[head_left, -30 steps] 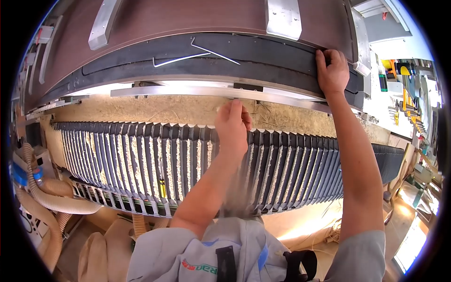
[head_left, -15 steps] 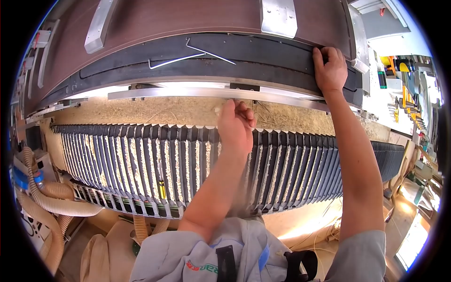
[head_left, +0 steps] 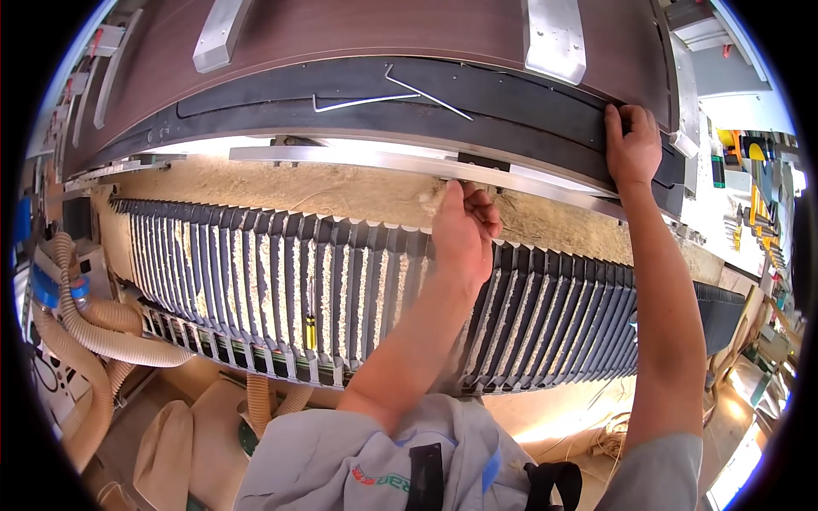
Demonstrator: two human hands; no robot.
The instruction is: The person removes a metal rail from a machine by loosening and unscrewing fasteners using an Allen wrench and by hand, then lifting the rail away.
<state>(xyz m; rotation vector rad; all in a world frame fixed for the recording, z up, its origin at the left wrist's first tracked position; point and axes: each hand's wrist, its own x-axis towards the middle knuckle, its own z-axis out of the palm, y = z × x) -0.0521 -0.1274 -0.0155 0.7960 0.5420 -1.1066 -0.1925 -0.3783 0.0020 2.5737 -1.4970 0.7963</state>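
Observation:
My left hand [head_left: 464, 230] is raised to the underside of the long aluminium bar [head_left: 366, 162], its fingers curled and the thumb and index pinched together. Whatever sits in that pinch, if anything, is hidden. Farther right, my right hand [head_left: 635, 149] rests on the black ledge [head_left: 545, 111] by the brown panel [head_left: 409, 30], thumb and fingers apart. Two hex keys lie crossed on this ledge: one long key [head_left: 430, 94] and one bent key [head_left: 366, 103]. A dark block [head_left: 484, 162] sits behind the bar just above my left hand.
Below the bar, a pleated black bellows [head_left: 247, 264] holds wood chips in its folds, and a screwdriver with a yellow handle [head_left: 310, 332] lies on it. Ribbed hoses [head_left: 111, 341] run at left. Metal brackets [head_left: 554, 38] stand on the panel. Sawdust covers the strip [head_left: 324, 187] behind the bellows.
The whole view has shifted, so everything appears farther right. Both hands keep their places: the left at the bar, the right on the ledge. The hex keys lie as before.

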